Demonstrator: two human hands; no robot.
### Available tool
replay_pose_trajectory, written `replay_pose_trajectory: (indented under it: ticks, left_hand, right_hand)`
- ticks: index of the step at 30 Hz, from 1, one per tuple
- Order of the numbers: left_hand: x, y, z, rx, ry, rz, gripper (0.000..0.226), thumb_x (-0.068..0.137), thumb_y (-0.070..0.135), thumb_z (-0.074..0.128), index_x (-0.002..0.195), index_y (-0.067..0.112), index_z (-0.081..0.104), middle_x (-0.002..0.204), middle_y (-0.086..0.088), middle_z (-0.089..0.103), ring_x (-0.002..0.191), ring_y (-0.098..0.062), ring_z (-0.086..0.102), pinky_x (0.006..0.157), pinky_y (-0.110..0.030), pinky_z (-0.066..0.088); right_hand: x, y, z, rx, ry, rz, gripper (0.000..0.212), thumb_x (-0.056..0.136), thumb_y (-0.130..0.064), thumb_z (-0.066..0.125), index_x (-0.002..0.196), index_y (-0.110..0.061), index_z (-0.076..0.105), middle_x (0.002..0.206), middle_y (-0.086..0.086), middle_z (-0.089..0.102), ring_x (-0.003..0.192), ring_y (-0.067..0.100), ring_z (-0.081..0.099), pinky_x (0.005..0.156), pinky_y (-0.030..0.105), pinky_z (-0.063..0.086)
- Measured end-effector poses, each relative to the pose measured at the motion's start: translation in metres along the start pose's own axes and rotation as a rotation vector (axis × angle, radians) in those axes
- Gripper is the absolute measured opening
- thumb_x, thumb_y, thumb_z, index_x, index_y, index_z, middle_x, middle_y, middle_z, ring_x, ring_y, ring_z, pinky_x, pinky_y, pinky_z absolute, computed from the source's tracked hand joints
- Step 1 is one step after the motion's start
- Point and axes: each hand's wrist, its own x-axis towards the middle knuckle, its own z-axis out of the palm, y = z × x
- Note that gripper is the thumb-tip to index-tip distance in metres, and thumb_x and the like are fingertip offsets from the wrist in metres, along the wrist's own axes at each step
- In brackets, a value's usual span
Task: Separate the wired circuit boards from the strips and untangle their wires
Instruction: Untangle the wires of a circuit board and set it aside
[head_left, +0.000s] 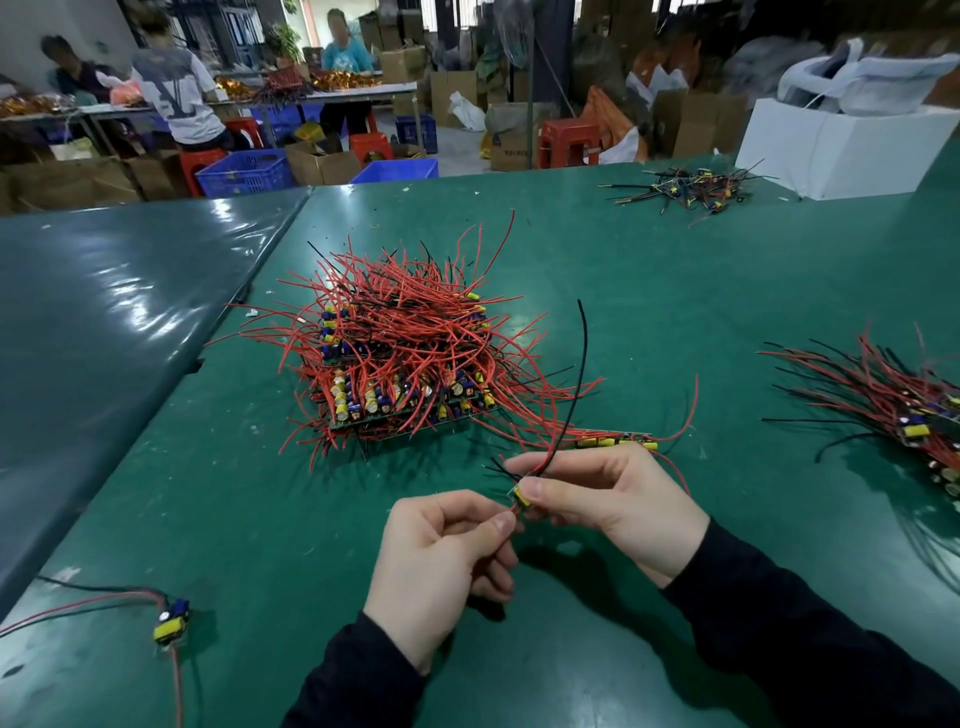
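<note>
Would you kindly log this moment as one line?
left hand: pinches red wire | right hand: holds small yellow-capped circuit board | red-wired board pile: on green table

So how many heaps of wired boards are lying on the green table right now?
3: the big stack at centre, a heap at the right edge, a small pile far right by the white box. More may lie out of frame.

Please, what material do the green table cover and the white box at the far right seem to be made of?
The green table cover looks like a smooth plastic or vinyl sheet: it is glossy, reflects the ceiling lights, and shows soft wrinkles on the left panel. The white box looks like foam, perhaps polystyrene: matte white, with thick plain walls and blunt edges. Painted board cannot be ruled out.
</note>
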Motion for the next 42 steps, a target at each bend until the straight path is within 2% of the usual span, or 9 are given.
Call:
replay_pose_trajectory:
  ticks: [9,15,19,22,24,28,31,37,42]
  left_hand:
    - [0.001,0.008,-0.007,0.017,-0.138,0.006,0.019,0.086,-0.003,0.058,0.071,0.004,0.070,0.060,-0.012,0.065,0.046,-0.016,0.058,0.039,-0.022,0.047]
    - [0.001,0.006,-0.007,0.024,-0.102,0.129,0.016,0.083,-0.005,0.060,0.073,0.002,0.069,0.058,-0.013,0.063,0.042,-0.015,0.052,0.036,-0.021,0.044]
    - [0.001,0.004,-0.005,0.039,-0.123,0.156,0.016,0.084,-0.004,0.059,0.072,0.004,0.068,0.057,-0.012,0.062,0.041,-0.016,0.052,0.035,-0.020,0.041]
    - [0.001,0.001,-0.004,0.097,-0.095,0.176,0.019,0.086,0.000,0.060,0.069,0.005,0.067,0.054,-0.010,0.060,0.040,-0.016,0.051,0.034,-0.019,0.037]
    - [0.001,-0.002,-0.003,0.149,-0.060,0.194,0.019,0.085,0.003,0.062,0.067,0.006,0.066,0.052,-0.008,0.059,0.039,-0.016,0.050,0.034,-0.019,0.036]
    - [0.002,-0.007,-0.002,0.245,0.073,0.235,0.025,0.084,0.004,0.064,0.061,0.011,0.065,0.047,-0.005,0.056,0.036,-0.014,0.047,0.033,-0.018,0.034]
    - [0.003,-0.006,-0.002,0.249,0.101,0.248,0.025,0.083,0.006,0.066,0.059,0.011,0.065,0.046,-0.006,0.056,0.034,-0.014,0.045,0.033,-0.017,0.033]
    - [0.006,-0.001,-0.009,0.183,-0.023,0.148,0.015,0.086,-0.004,0.059,0.075,0.000,0.068,0.056,-0.009,0.064,0.047,-0.016,0.059,0.042,-0.020,0.045]
    - [0.009,-0.006,-0.009,0.265,0.053,0.141,0.017,0.085,-0.005,0.061,0.070,0.001,0.067,0.054,-0.013,0.064,0.044,-0.019,0.060,0.043,-0.022,0.048]
  right_hand:
    - [0.001,-0.004,-0.004,0.090,-0.001,-0.059,0.027,0.057,-0.024,0.075,0.083,-0.017,0.079,0.073,0.005,0.071,0.063,0.012,0.063,0.063,0.019,0.050]
    - [0.004,-0.006,-0.008,0.267,-0.033,-0.007,0.039,0.054,-0.022,0.076,0.092,-0.012,0.076,0.081,0.006,0.071,0.066,0.013,0.067,0.060,0.018,0.053]
    - [0.002,0.000,-0.002,0.124,-0.026,0.050,0.032,0.049,-0.030,0.078,0.073,-0.010,0.077,0.073,0.008,0.072,0.064,0.013,0.065,0.058,0.017,0.050]
    - [0.004,0.002,-0.004,-0.012,0.075,-0.004,0.034,0.049,-0.037,0.078,0.064,-0.006,0.075,0.062,0.008,0.068,0.057,0.014,0.057,0.054,0.017,0.045]
    - [0.003,0.001,-0.003,-0.063,0.089,-0.052,0.026,0.055,-0.032,0.077,0.061,-0.007,0.074,0.056,0.004,0.066,0.051,0.009,0.054,0.050,0.014,0.042]
    - [0.000,0.003,0.002,-0.034,0.078,-0.097,0.004,0.065,-0.011,0.076,0.063,-0.009,0.075,0.060,0.004,0.066,0.052,0.006,0.055,0.051,0.013,0.041]
    - [0.000,0.005,0.004,-0.046,0.092,-0.126,0.017,0.073,0.003,0.072,0.063,-0.010,0.074,0.060,0.002,0.066,0.053,0.006,0.057,0.051,0.014,0.042]
    - [0.003,-0.002,-0.002,0.144,0.223,-0.081,0.011,0.074,-0.003,0.068,0.066,-0.008,0.072,0.068,0.009,0.071,0.057,0.017,0.066,0.052,0.019,0.051]
    - [-0.002,-0.002,0.007,0.126,0.114,-0.076,0.010,0.066,-0.013,0.068,0.069,-0.003,0.070,0.070,0.013,0.072,0.059,0.017,0.068,0.054,0.020,0.053]
